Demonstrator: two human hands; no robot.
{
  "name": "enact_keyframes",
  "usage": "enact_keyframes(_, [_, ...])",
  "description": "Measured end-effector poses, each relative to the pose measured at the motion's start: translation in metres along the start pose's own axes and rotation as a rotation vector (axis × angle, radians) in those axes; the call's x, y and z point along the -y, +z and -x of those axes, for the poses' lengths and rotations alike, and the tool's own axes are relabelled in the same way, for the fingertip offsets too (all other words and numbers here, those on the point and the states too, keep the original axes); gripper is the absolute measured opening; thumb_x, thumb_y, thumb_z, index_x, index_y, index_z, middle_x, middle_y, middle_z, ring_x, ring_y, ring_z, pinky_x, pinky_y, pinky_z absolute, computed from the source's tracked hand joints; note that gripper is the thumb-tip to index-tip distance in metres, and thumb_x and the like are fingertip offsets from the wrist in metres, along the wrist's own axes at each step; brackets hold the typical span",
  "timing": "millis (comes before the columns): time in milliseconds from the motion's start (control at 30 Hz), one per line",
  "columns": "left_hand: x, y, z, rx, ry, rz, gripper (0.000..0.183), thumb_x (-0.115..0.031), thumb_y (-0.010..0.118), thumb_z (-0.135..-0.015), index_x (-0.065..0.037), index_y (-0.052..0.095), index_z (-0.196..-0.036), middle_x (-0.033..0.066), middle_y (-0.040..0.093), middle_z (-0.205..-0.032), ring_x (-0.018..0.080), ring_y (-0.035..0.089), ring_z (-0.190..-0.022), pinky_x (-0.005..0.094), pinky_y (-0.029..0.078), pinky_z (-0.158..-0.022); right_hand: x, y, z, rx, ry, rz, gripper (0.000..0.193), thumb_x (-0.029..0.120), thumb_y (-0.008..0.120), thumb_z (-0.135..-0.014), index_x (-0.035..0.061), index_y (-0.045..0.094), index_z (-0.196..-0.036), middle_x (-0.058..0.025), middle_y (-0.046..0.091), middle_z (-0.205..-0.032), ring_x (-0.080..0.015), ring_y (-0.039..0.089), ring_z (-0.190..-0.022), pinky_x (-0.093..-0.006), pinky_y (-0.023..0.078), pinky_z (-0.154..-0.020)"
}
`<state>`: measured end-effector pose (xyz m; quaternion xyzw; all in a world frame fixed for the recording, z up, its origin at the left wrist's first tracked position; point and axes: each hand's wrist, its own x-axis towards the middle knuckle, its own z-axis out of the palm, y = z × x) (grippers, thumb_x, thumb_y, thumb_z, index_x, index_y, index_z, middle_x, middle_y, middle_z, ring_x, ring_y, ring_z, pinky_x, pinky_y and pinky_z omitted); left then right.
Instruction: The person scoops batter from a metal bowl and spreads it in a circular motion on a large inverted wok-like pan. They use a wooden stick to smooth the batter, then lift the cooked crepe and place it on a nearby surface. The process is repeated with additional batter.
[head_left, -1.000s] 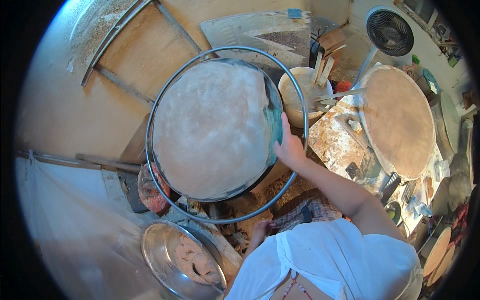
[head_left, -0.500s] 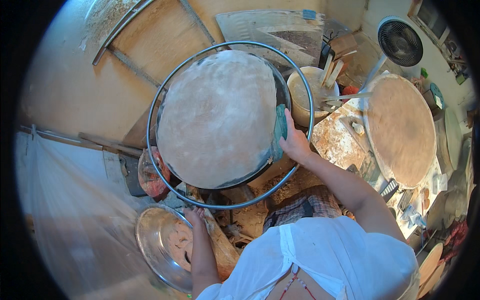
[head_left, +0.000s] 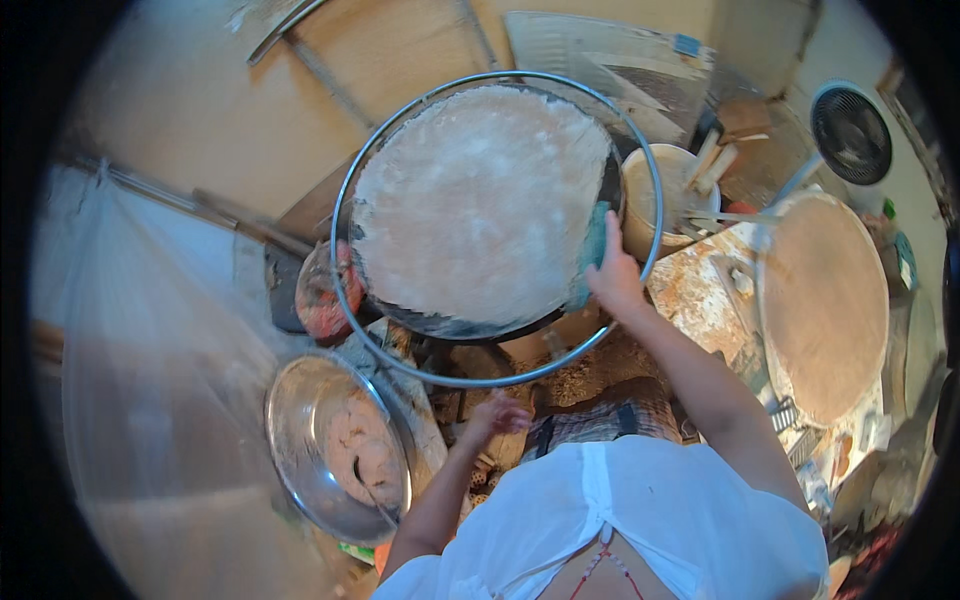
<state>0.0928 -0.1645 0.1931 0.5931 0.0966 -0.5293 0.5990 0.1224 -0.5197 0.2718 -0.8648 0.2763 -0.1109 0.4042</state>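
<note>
A pale beige, uneven layer of paste [head_left: 480,205] covers most of a dark round plate [head_left: 480,325]. A metal hoop [head_left: 500,381] circles the plate, apart from it along the front. At the plate's right edge my right hand [head_left: 618,275] grips a flat teal piece [head_left: 594,255], pressed against the paste's rim; whether it is a scraper or a cloth I cannot tell. My left hand [head_left: 498,415] hangs just below the hoop's front, fingers loosely apart and holding nothing. To its left stands a metal basin [head_left: 290,430] with pinkish-beige paste and a dark, thin-handled utensil inside.
Beyond the hoop on the right is a pale bucket [head_left: 640,190] with wooden pieces on it. A large round tan disc [head_left: 825,310] rests on a stained table [head_left: 700,310]. A fan [head_left: 850,132] stands far right. Clear plastic sheeting [head_left: 160,400] hangs at left.
My left hand has left the spot between basin and hoop and moved right, toward my body. The right hand stays at the plate's right edge with the teal piece. The whole view has shifted.
</note>
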Motion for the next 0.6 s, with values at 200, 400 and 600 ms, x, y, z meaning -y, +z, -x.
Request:
enact_keyframes(200, [0.002,-0.058,-0.014,-0.906,0.432,0.575,0.065,-0.059,0.045,-0.093,0.005,0.053,-0.100,0.0180,0.065,-0.078,0.0282,0.067,-0.070,0.0359,0.057,-0.064,-0.006,0.002,-0.004,-0.013,-0.108,-0.150,0.090,0.012,0.060,-0.077,0.0057,0.005,-0.149,-0.0255,0.063,-0.073,-0.0422,0.062,-0.064,-0.0493,0.049,-0.059])
enact_keyframes(400, [0.036,0.081,-0.034,-0.056,0.167,-0.054,0.049,-0.046,0.052,-0.095,0.001,0.065,-0.093,0.0173,0.068,-0.087,0.0278,0.067,-0.074,0.0371,0.055,-0.066,0.036,0.067,0.013,0.040,0.033,-0.206,0.096,0.011,0.058,-0.075,0.0080,-0.003,-0.149,-0.0251,0.063,-0.072,-0.0423,0.061,-0.064,-0.0512,0.048,-0.062])
enact_keyframes(600, [0.091,0.007,-0.010,-0.678,0.311,-0.685,0.034,-0.030,0.060,-0.090,-0.004,0.067,-0.110,0.0200,0.068,-0.102,0.0324,0.065,-0.095,0.0409,0.050,-0.085,0.061,0.100,0.038,0.085,0.122,-0.441,0.092,0.009,0.060,-0.086,0.0165,-0.005,-0.151,-0.0240,0.065,-0.086,-0.0280,0.065,-0.055,-0.0403,0.054,-0.051])
